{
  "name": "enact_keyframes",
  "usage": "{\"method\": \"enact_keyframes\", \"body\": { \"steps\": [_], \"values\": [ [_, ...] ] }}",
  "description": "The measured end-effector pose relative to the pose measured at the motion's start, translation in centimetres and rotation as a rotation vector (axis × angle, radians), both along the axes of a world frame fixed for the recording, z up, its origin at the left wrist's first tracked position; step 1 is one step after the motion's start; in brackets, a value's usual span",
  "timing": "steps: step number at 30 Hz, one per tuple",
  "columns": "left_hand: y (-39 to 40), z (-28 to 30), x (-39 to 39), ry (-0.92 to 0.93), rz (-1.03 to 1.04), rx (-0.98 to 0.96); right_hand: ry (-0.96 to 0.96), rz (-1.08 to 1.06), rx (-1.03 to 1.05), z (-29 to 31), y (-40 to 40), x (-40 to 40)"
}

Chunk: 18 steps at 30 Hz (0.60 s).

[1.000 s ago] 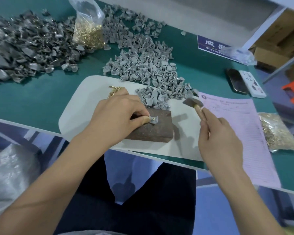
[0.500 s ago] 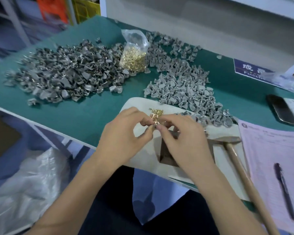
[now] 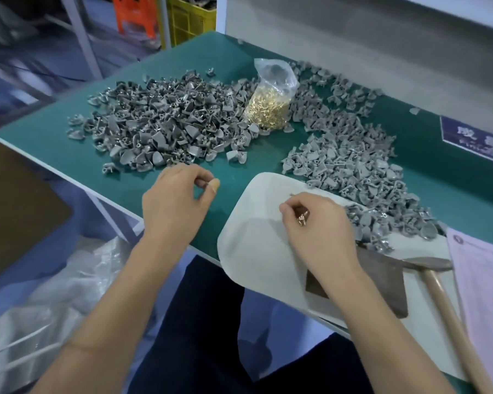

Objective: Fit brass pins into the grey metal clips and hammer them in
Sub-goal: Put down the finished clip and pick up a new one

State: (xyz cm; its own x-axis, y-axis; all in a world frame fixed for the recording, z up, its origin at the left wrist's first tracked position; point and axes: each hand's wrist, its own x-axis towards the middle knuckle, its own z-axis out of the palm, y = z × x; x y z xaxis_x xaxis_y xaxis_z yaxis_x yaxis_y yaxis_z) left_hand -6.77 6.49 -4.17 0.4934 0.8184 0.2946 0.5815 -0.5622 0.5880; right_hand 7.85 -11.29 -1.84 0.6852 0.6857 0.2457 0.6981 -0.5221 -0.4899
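My right hand (image 3: 322, 226) hovers over the white mat (image 3: 251, 251) and grips several brass pins (image 3: 302, 218) in its curled fingers. My left hand (image 3: 174, 200) is above the green table near its front edge, just in front of the darker pile of grey metal clips (image 3: 165, 126). Its fingers are curled, and the taped thumb meets the forefinger with nothing visible between them. A lighter pile of grey clips (image 3: 353, 166) spreads to the right and onto the mat. The hammer (image 3: 430, 264) lies against the brown block (image 3: 387, 285), untouched.
A clear bag of brass pins (image 3: 271, 106) stands between the two piles. A pink paper sheet (image 3: 484, 280) lies at the right edge and a blue sign (image 3: 473, 137) behind it. A plastic sack (image 3: 40, 308) hangs below the table on the left.
The hammer was put down beside the block. Both hands met over the pins, then parted: the left moved left toward the dark pile, and the right kept the pins.
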Motion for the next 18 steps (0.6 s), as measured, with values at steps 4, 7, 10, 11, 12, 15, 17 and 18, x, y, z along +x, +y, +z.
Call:
{"method": "enact_keyframes", "body": {
  "steps": [4,7,10,11,12,15,17,18],
  "values": [
    [-2.5,0.5,2.8,-0.025,-0.278,-0.033,-0.084,-0.142,-0.045,0.4,-1.6,2.1],
    [-3.3,0.9,6.3,0.028,-0.384,-0.037,-0.057,-0.171,-0.029,0.4,-1.8,2.7],
    [-3.0,0.8,10.7,0.127,-0.366,-0.021,-0.059,-0.193,-0.035,0.3,-1.5,2.5],
    [-2.6,0.7,11.8,0.142,-0.333,0.006,-0.068,-0.200,-0.032,0.3,-1.4,2.4],
    [-2.2,0.5,12.8,0.154,-0.305,0.031,-0.074,-0.217,-0.023,0.3,-1.4,2.4],
    [-1.4,0.1,15.0,0.201,-0.281,0.023,-0.068,-0.287,0.018,0.3,-1.6,2.8],
    [-1.3,-0.1,15.6,0.210,-0.280,0.019,-0.054,-0.296,0.036,0.3,-1.8,3.1],
    [-1.2,-0.2,15.7,0.205,-0.276,0.025,-0.056,-0.287,0.033,0.2,-1.8,3.1]
  ]
}}
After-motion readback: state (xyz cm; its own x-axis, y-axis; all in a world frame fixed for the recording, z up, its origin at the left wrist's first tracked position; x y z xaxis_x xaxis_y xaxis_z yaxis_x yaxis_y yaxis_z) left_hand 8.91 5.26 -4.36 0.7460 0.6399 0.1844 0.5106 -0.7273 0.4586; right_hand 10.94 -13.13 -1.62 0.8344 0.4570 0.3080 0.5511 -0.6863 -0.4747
